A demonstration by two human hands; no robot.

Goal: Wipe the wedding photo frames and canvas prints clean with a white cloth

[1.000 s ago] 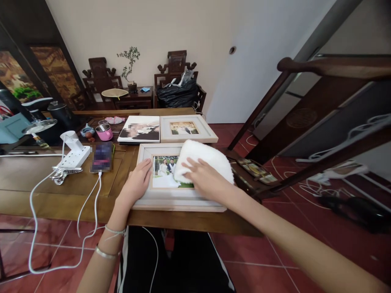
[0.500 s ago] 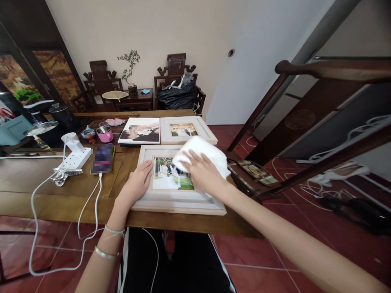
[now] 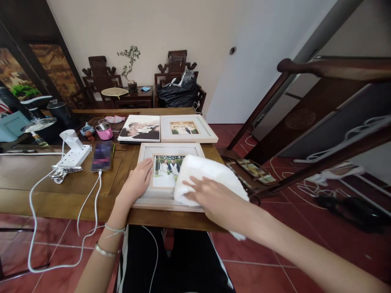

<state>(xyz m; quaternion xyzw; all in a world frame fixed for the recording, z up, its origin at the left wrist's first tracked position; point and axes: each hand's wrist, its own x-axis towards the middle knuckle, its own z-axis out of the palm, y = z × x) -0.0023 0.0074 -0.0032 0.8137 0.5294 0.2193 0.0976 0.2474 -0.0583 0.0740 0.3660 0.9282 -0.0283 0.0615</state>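
Note:
A pale-framed wedding photo (image 3: 165, 173) lies flat at the near edge of the wooden table (image 3: 61, 191). My left hand (image 3: 137, 183) rests on the frame's left side, fingers flat and apart, steadying it. My right hand (image 3: 214, 199) presses a white folded towel (image 3: 207, 175) onto the frame's lower right corner, fingers spread flat on the cloth. The towel covers the right part of the picture and hangs past the table edge.
Behind lie a second framed photo (image 3: 187, 128) and an unframed print (image 3: 140, 128). To the left are a phone (image 3: 102, 156) on a cable, a white power strip (image 3: 75, 154), a pink mug (image 3: 104, 131). A dark wooden stand (image 3: 305, 122) rises at the right.
My right hand slid the towel from the frame's upper right down toward me to the lower right corner. My left hand stayed put.

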